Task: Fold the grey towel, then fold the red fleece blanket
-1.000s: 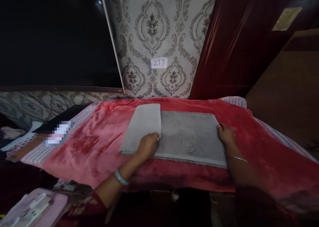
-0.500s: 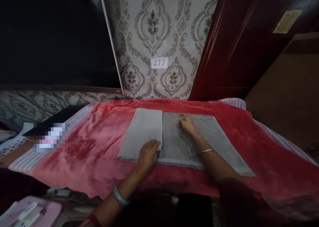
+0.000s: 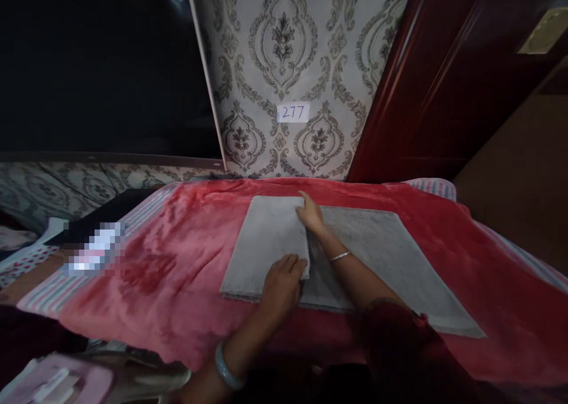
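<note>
We have a grey plush cloth, part-folded, mid red blanket. Left hand lies over the flap toward the blanket's near edge; right hand, thumb and forefinger parted, meets it toward the far edge. Pinching? We can't tell. Looks light, soft, floppy; we'd hold flap corners. White label beyond the blanket: "277".

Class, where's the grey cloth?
In the head view, the grey cloth lies on the red blanket, mostly right of centre, under the left hand and right hand.

The right hand has reached the folded flap.
</note>
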`<move>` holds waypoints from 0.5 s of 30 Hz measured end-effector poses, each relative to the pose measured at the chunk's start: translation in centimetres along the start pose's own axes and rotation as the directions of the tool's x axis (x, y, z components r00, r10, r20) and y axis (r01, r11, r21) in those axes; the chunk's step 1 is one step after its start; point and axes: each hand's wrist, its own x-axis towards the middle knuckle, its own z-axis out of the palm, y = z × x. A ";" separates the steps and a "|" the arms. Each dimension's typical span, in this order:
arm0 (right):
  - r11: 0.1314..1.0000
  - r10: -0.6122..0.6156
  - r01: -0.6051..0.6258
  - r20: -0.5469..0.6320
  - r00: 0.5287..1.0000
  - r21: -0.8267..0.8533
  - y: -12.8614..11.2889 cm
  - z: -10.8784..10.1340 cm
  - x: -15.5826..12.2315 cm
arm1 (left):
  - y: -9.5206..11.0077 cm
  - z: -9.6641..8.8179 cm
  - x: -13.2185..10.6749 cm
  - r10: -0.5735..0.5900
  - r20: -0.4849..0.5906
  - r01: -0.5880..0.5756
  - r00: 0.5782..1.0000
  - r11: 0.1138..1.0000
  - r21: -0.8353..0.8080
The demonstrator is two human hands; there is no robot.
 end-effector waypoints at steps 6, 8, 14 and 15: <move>0.986 0.071 -0.068 0.013 0.997 -0.153 4.5 -1.1 -1.0 | 2.7 2.3 0.6 0.069 0.104 -0.080 0.992 0.992 0.101; 0.985 0.075 -0.067 0.042 0.996 -0.159 5.6 -0.6 -1.4 | 2.9 3.0 0.3 0.081 0.098 -0.096 0.992 0.983 0.159; 0.992 0.072 -0.071 0.009 0.997 -0.102 6.3 0.1 -1.2 | 2.7 3.7 -0.2 0.145 0.058 -0.154 0.988 0.966 0.206; 0.991 0.075 -0.073 0.012 0.997 -0.109 6.1 0.0 -1.2 | 2.7 3.9 -0.2 0.155 0.057 -0.164 0.986 0.962 0.216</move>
